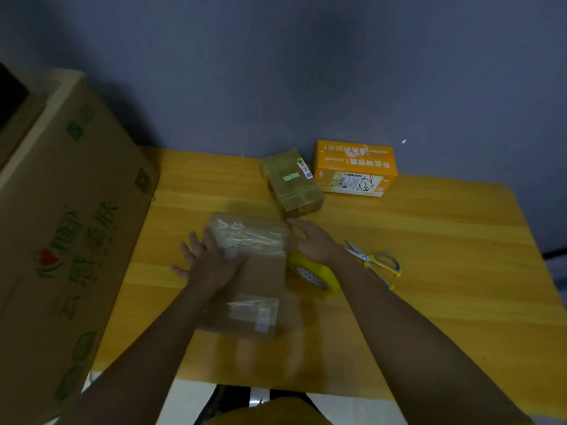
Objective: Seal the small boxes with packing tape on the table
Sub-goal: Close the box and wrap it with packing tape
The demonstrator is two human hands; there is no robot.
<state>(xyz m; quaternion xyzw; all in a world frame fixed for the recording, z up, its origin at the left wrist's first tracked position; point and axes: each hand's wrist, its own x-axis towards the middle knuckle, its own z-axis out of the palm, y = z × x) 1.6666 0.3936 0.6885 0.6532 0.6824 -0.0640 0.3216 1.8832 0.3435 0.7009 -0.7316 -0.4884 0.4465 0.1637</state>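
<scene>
Head view: three small boxes [248,271], one tape roll [316,276], one scissors [372,260]; both hands' fingers [190,250] spread.

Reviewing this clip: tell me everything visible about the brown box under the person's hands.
The brown cardboard box lies flat near the front middle of the wooden table, its long side running away from the person. Glossy clear tape bands cross its far and near ends; a small pale label sits near the close end. The left hand rests on its left far part with fingers spread, and the right hand touches its far right edge. The yellow tape dispenser lies right beside it. The image is blurred, so seams are unclear.
</scene>
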